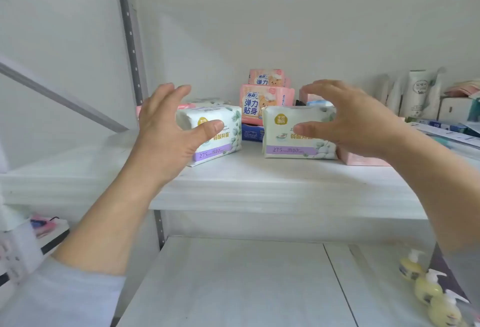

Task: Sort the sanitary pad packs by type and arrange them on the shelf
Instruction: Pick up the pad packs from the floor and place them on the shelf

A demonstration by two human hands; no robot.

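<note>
We have both hands up at the white shelf, each spread in front of a white pack with a purple band. Our left hand has its fingers fanned wide above the left white pack, with the thumb lying across the pack's front face; we cannot tell whether the thumb actually touches it, and nothing is gripped. Our right hand is likewise wide, fingers arched over the top of the right white pack and thumb stretched across its front, holding nothing that we can make out. The two white packs stand upright near the front of the shelf, apart from one another, each printed with a yellow badge, green leaves, the characters "弱酸抑菌" and, on the purple band, "275" and "10". Between and behind them stands a pink pack reading "苏菲 弹力贴身" with a bear drawing, resting on a blue pack whose print is too small to read; a second pink pack with "苏菲 弹力" sits behind it. A pink box lies just beside the right white pack. On the lower shelf, yellow pump bottles stand at the right.
</note>
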